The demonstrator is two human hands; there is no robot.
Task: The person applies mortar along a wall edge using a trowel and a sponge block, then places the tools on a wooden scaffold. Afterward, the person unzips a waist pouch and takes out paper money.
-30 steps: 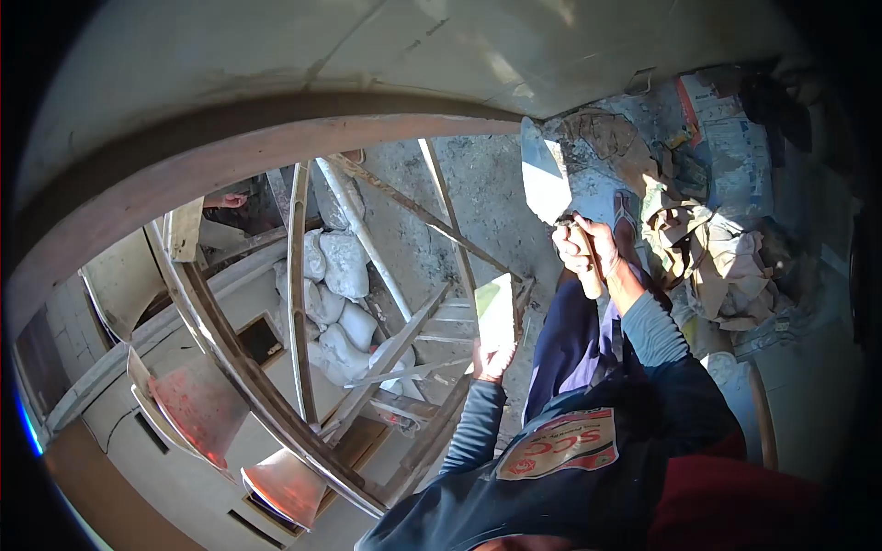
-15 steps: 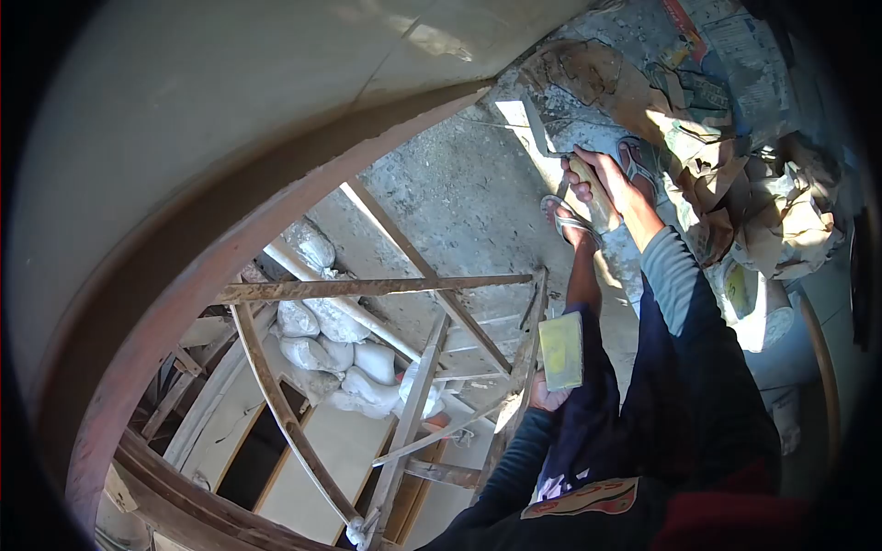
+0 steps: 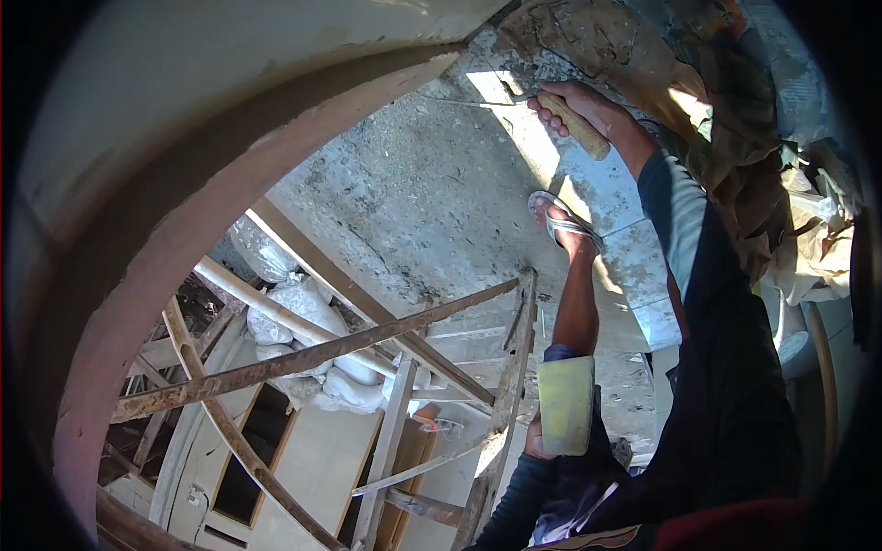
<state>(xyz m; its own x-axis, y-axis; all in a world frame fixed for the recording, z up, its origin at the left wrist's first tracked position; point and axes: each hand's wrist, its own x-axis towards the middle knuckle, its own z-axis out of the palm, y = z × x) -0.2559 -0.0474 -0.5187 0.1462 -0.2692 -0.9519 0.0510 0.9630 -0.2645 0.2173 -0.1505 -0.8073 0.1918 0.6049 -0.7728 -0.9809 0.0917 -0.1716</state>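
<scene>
Since the frame half a second earlier, the right hand [image 3: 588,103] and the trowel [image 3: 575,125] in it have moved away from the sandal [image 3: 568,223], from just beside it to well above it, and the trowel's blade has turned from a visible face to nearly edge-on; the left hand [image 3: 535,439] and the yellow-green slab [image 3: 566,404] now lie farther below the sandal. Positions are given relative to the sandal, as seen by the head camera. Far left of it: a plain wall [image 3: 202,101] and a curved pinkish ledge [image 3: 138,285], sweeping up to a corner above. Left and below: filled white bags [image 3: 354,387], heaped, partly behind crossed wooden struts [image 3: 276,364] and a pale pole [image 3: 294,318]. Directly left: the grey, stained floor [image 3: 413,202]. Directly below: the left hand at the slab's left edge, closed on it, most of its fingers hidden behind; the slab's broad face is turned to the camera. Above: the right hand, fingers wrapped around the trowel's wooden handle, the metal end pointing left across a bright strip of sunlight [image 3: 537,151]. Right: the dark sleeve [image 3: 684,220] of the outstretched right arm, with crumpled brown paper sacks [image 3: 735,147] beyond it
</scene>
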